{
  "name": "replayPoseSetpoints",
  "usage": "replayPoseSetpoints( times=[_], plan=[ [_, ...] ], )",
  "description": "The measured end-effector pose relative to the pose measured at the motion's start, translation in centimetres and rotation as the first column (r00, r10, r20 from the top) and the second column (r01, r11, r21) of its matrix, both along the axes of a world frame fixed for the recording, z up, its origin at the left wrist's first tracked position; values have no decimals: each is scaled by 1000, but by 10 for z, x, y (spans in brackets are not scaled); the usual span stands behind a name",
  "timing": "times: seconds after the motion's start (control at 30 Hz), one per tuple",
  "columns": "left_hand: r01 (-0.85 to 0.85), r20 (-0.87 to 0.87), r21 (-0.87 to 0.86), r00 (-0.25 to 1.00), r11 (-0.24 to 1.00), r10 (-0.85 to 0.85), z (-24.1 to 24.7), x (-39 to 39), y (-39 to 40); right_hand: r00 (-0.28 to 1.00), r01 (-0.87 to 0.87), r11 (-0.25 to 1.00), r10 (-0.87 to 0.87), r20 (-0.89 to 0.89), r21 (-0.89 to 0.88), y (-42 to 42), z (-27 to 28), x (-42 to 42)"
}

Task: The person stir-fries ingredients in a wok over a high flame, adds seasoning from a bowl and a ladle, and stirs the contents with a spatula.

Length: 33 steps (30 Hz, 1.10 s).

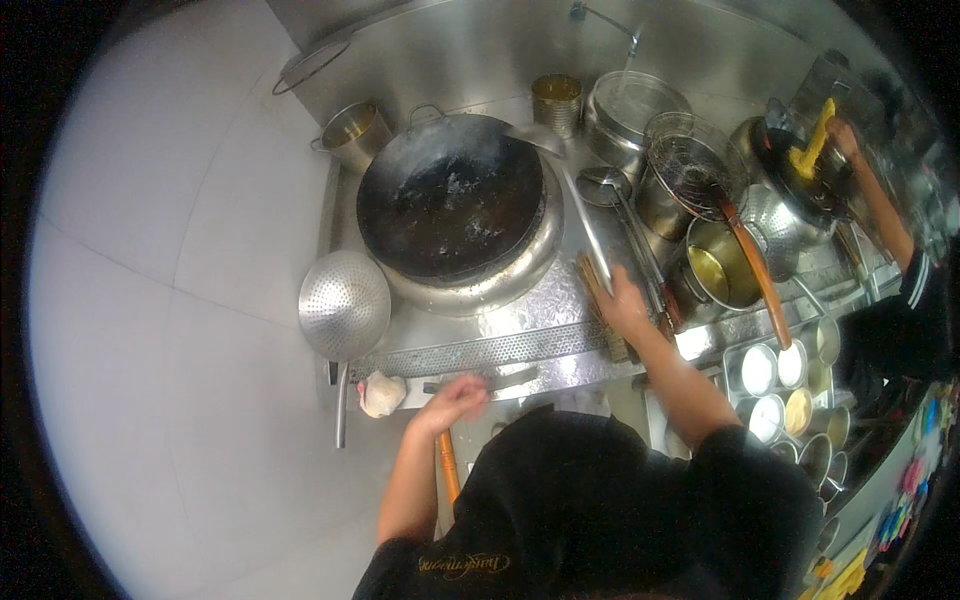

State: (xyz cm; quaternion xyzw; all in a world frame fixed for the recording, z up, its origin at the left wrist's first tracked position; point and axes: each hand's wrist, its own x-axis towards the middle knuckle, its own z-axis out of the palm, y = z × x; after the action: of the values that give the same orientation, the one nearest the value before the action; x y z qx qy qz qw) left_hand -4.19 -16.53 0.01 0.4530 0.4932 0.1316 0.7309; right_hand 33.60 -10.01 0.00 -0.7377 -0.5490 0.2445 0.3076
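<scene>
My right hand grips the metal handle of a long-handled wok ladle. The ladle's bowl hangs by the right rim of a large dark wok, which sits on a round metal burner ring. Wisps of steam or smoke and pale patches show inside the wok. Beneath my right hand lies a bamboo wok brush. My left hand is blurred over the front edge of the stove, with no held thing visible. Close by are a crumpled whitish cloth and, below my wrist, a wooden handle.
A perforated strainer overhangs the stove's left corner. Pots, including one with yellow liquid, and a wire strainer crowd the right. Another person's hand holds something yellow over another wok. Seasoning containers stand below.
</scene>
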Motion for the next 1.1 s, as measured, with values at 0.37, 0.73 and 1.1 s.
replayPoseSetpoints(
  times=[0.37,0.73,1.1],
  plan=[
    [-25,-435,-452,879,892,-196,-228,-104,-148,967,142,987,-122,225,-76,-118,-117,54],
    [818,-450,292,575,495,-683,-287,-73,-44,896,-58,945,-92,435,321,-127,-111,39],
    [945,-385,-27,290,325,-876,-294,-52,-26,923,363,868,-285,259,-340,-328,-125,-33]
  ],
)
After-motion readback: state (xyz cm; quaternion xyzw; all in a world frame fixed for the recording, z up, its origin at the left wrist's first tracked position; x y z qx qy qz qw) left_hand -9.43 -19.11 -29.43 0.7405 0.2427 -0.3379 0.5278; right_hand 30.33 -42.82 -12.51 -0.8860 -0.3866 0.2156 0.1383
